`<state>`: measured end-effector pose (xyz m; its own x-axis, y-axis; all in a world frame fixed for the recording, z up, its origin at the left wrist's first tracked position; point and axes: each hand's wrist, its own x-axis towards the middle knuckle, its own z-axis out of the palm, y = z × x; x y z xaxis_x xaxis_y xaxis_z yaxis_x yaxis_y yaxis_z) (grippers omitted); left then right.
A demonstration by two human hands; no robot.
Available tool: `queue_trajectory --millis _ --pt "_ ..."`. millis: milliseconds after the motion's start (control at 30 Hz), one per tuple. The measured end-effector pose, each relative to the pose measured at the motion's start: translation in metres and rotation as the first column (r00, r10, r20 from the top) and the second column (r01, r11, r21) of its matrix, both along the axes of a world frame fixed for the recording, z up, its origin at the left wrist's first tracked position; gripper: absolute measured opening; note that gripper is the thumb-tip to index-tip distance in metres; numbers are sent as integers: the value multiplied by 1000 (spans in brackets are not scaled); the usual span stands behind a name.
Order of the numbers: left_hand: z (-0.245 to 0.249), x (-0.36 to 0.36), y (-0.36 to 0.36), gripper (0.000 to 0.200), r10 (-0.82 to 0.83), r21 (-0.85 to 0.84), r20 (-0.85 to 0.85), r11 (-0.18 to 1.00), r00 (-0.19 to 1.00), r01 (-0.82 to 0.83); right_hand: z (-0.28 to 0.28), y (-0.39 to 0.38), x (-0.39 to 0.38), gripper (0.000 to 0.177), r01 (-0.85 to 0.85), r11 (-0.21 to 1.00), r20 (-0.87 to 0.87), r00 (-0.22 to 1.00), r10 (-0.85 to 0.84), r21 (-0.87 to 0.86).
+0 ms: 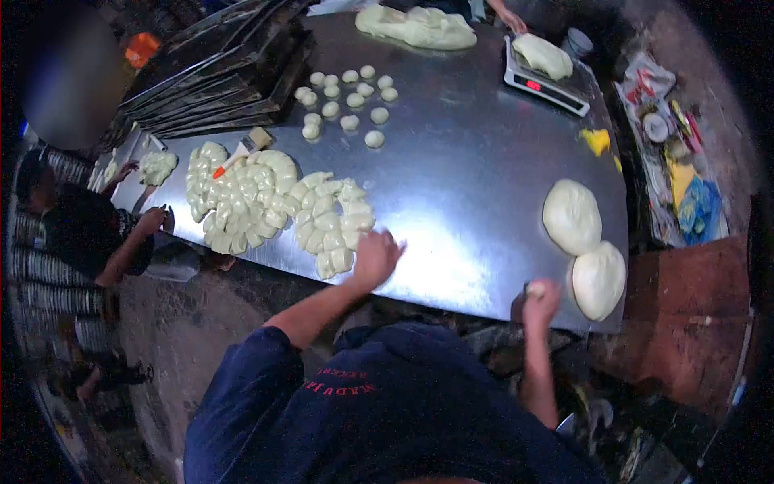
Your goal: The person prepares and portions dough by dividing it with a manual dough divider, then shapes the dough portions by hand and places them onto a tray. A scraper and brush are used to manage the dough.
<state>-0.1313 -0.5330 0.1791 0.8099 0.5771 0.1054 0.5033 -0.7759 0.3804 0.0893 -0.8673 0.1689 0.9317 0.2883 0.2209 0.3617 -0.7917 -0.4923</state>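
Beside the right end of a cluster of cut dough pieces is my left hand, low over the metal table; its fingers are blurred and partly curled. My right hand is closed at the table's front edge, around something pale, too small to name. To its right lie two large smooth dough rounds, touching each other. A bigger mass of dough pieces spreads at the left, with a brush lying on it. Small dough balls sit farther back.
Stacked dark trays stand at the back left. At the back right, a co-worker's hand is by dough on a digital scale. A long dough slab lies at the back. Another person works at the left end.
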Motion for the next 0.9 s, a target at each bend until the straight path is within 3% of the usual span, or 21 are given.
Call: queue_trajectory --millis 33,67,100,133,167,200,233,267,300,333,367,433,533,600,667,700,733,767,833,867,900 --pt "-19 -10 -25 37 -184 88 -9 979 983 184 21 18 -38 25 80 992 -150 984 -94 -98" --pt "-8 3 -59 33 -118 -52 -97 992 988 113 17 37 -60 25 98 981 33 995 -93 -166" --pt "-39 5 -72 32 -342 134 223 938 913 319 17 60 -69 24 -77 988 93 992 90 -137" --pt "-25 29 -85 31 -384 183 191 918 903 352 5 88 -59 24 -229 973 125 966 225 15" --pt "-14 59 -82 30 -444 143 110 893 889 428 15 119 -50 22 -354 933 164 926 341 60" --pt "-39 88 -67 28 -484 307 -60 823 873 478 8 140 -28 17 -364 927 196 906 375 -89" --pt "-34 113 -48 29 -364 301 -411 812 836 501 -1 148 2 14 -375 912 264 874 408 -167" --pt "-17 116 -18 31 -410 175 -408 841 816 511 -2 141 29 13 -366 913 291 867 405 -178" --pt "-5 100 1 12 -354 496 -150 781 923 380 -6 125 53 11 -322 924 324 868 375 -207" --pt "-9 77 19 12 -371 412 -15 844 928 344 -12 95 52 11 -319 923 301 878 373 -214" --pt "-4 52 18 14 -271 372 1 893 963 251 -15 69 50 12 -299 946 250 913 321 -126" --pt "-31 17 -9 16 -64 23 72 998 995 62 -19 52 33 13 -344 939 243 913 328 22" --pt "-27 39 -72 18 -215 96 362 976 907 193 -11 96 -33 12 -543 839 241 820 519 39" --pt "-8 81 -66 17 -311 126 121 947 943 296 5 148 -27 12 -557 830 189 818 544 22" --pt "-6 101 -23 17 -304 135 75 947 950 292 3 160 19 11 -543 838 262 817 514 50" --pt "0 91 -6 16 -320 265 64 919 945 293 -2 149 39 10 -537 843 346 791 504 0" --pt "5 72 0 16 -294 295 113 922 949 251 4 128 51 10 -552 834 373 772 515 -7" --pt "-2 54 0 16 -224 175 66 962 972 209 -2 107 55 10 -528 847 346 786 513 -56" --pt "-32 16 -17 18 -208 52 118 978 971 203 -22 70 26 10 -469 880 288 855 432 72" --pt "-39 7 -35 18 -273 107 199 961 941 257 -16 68 0 13 -488 855 224 866 448 176" --pt "-18 13 -62 17 -209 103 261 977 942 188 -17 75 -22 16 -512 839 161 858 489 181"
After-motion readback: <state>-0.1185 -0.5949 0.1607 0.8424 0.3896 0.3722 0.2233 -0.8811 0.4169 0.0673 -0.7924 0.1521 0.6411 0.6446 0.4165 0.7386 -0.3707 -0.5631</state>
